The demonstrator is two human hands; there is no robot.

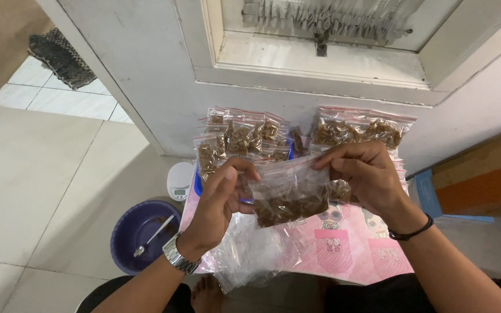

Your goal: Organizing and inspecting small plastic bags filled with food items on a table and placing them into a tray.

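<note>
Apparently both hands' fingers [244,168] pinch bag [288,197].

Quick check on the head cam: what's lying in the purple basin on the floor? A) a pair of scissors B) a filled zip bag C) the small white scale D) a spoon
D: a metal spoon lies inside the purple basin, its handle leaning toward the rim; the white scale sits on the floor beside the basin, and the filled zip bag is held between the left hand and right hand.
</note>
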